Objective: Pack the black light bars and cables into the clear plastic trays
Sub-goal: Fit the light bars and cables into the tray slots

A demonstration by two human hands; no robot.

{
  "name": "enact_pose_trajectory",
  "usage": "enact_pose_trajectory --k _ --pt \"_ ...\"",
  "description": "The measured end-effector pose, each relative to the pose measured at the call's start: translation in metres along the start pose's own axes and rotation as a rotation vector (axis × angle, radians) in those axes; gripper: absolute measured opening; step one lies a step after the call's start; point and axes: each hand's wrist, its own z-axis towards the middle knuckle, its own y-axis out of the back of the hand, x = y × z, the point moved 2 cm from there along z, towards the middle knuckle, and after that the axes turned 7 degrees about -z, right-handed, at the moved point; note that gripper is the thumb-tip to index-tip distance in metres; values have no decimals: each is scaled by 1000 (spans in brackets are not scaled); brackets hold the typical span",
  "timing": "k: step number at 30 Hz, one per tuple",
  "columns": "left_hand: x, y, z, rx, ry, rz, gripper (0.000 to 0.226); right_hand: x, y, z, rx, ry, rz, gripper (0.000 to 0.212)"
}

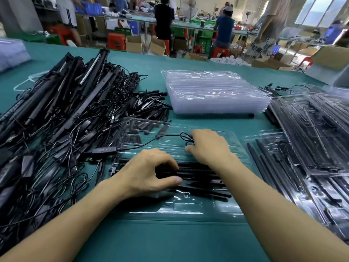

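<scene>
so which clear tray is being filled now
The open tray under both hands: left hand grips light bars in it, right hand pinches a cable over it. The stack behind is empty; the trays at right are packed.

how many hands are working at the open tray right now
2. The left hand grips black light bars in the open tray's near half; the right hand pinches a looped cable over the far half. None seem hidden.

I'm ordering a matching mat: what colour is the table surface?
The table is plain teal green, seen best in the head view.
</scene>
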Motion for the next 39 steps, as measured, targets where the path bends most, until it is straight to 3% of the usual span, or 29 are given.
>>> enact_pose_trajectory --k 5,9,12,16,19,22,25,28,30,32,34,37,39 --pt "0 30 1 -306 64 348 25 -11 5 4 -51 102 133 17" --pt "18 60 -3 -369 261 630 38 -35 20 -2 -462 129 511 7" --pt "28 70 -5 -323 312 620 43 -61 33 -16 -634 133 919 15" --pt "40 70 -6 -73 306 542 38 -90 34 -45 -578 214 1193 26" --pt "46 68 -7 53 302 533 40 -98 28 -69 -478 329 1231 10" --pt "44 64 -7 66 234 490 58 -99 20 -82 -376 288 1237 12" --pt "34 54 -4 23 148 295 63 -97 19 -87 -342 166 1326 27" --pt "28 45 -1 85 96 296 52 -93 21 -86 -314 159 1479 29" --pt "26 43 -1 86 88 297 37 -92 22 -85 -286 163 1602 17" --pt "25 49 -2 -19 136 245 18 -92 23 -85 -242 126 1647 7" --pt "22 61 -2 -211 131 189 23 -92 23 -89 -195 70 1560 12" --pt "5 80 -3 -526 -71 225 32 -92 18 -97 -53 40 1366 27" --pt "-9 81 -3 -620 -177 316 25 -93 18 -104 47 51 1229 27"
